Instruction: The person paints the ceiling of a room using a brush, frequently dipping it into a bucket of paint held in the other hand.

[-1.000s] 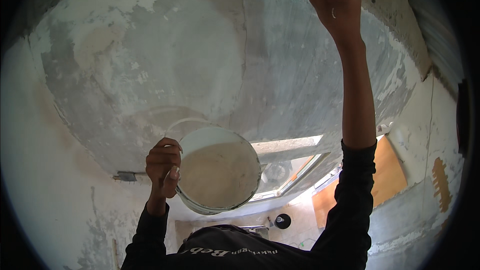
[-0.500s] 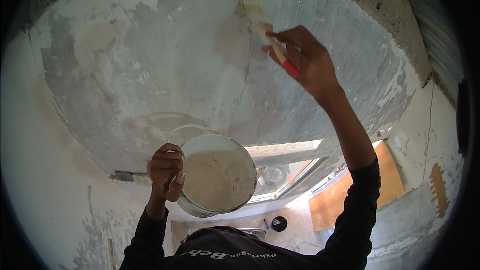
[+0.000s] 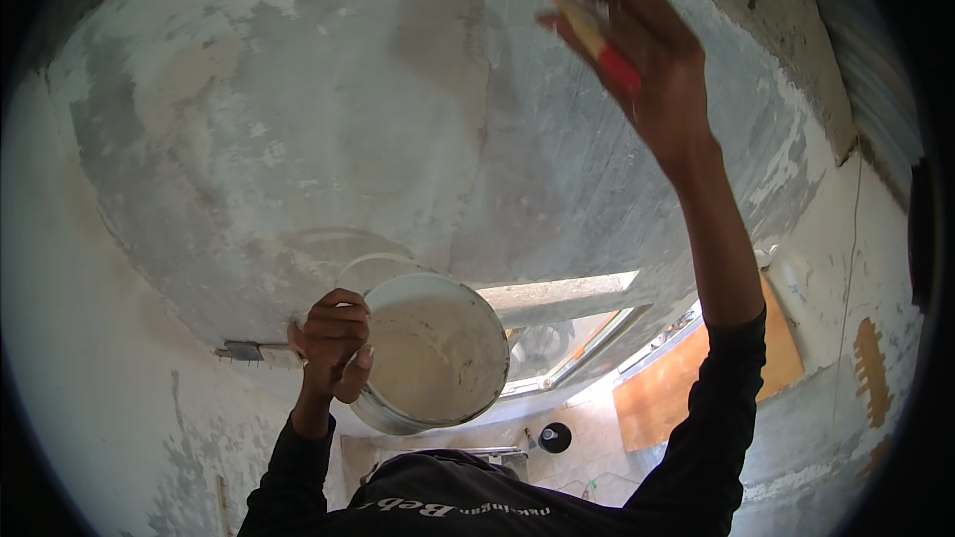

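My right hand (image 3: 647, 60) is raised high at the wall, fingers wrapped round the handle of a flat paintbrush (image 3: 597, 40). The handle is pale wood with a red end; the bristle end is smeared by motion near the top edge. My left hand (image 3: 336, 346) grips the near-left side of a white bucket (image 3: 438, 348) at its rim. A pale, cloudy liquid or coating shows inside the bucket, with flecks on its wall. The bucket's handle (image 3: 373, 264) stands up in an arc beyond the rim.
A grey, patchy plaster wall (image 3: 328, 109) fills the upper view, with a wet, shiny patch at top. Beside my left hand juts a dark flat object (image 3: 257, 350) of unclear kind. Below right are a window (image 3: 557, 348), an orange-brown board (image 3: 696, 388) and a black round container (image 3: 554, 438).
My right hand has moved up and to the right with the paintbrush, whose bristles are now at the top edge. My left hand and the bucket have stayed almost in place.
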Tool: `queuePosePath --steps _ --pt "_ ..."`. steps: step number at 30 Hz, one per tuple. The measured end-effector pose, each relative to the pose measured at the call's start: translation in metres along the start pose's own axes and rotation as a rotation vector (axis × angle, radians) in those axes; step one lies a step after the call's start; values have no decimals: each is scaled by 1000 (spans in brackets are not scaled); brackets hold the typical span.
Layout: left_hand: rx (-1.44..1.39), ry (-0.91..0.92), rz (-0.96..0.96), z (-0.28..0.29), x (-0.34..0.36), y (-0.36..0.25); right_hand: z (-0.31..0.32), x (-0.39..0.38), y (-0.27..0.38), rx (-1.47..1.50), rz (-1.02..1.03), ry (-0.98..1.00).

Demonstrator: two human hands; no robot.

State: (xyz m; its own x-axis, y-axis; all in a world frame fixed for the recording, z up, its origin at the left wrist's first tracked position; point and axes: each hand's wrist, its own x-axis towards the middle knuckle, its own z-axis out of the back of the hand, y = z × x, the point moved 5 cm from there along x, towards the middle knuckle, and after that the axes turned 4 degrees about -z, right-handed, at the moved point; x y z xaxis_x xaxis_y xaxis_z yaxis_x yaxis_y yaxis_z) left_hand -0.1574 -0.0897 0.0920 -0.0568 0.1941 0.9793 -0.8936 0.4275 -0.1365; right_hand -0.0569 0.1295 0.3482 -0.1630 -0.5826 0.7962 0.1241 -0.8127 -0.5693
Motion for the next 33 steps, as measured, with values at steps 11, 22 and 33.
queuePosePath --steps 11,22,33 --pt "13 -9 22 3 -6 0 -38 -30 6 -79 73 -38" --pt "-3 51 -9 5 -7 1 -45 -148 85 120 -98 351" --pt "-24 80 4 1 -10 2 -25 -51 19 320 -423 379"
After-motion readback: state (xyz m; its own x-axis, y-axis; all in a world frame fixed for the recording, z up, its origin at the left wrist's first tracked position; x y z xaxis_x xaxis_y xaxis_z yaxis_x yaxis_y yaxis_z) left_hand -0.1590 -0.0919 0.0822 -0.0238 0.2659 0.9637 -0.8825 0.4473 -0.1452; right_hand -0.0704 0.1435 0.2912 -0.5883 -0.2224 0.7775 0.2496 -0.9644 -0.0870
